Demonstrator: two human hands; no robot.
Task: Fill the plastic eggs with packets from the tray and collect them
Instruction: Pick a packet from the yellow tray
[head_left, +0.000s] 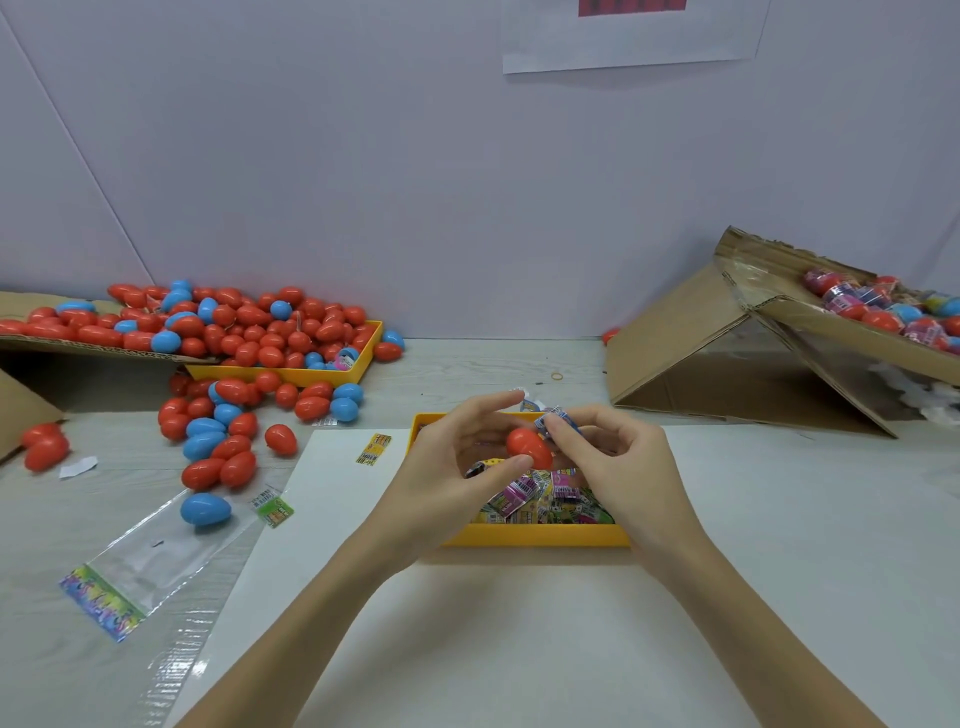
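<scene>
Head view shows the filling step under way — the left hand (457, 457) pinches a red egg (529, 448) above the yellow tray (535, 535) while the right hand (608, 452) grips a packet (556, 418) just beside it — next, likely, the packet must be tucked inside and the egg closed.

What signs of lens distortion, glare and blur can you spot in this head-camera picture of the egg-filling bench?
Head view: wide-angle bending curves the table edge and fans the forearms outward; soft, even light casts faint shadows; glare streaks the clear plastic bag; the packets in the yellow tray are too blurred to read; the red egg is fairly sharp.
</scene>
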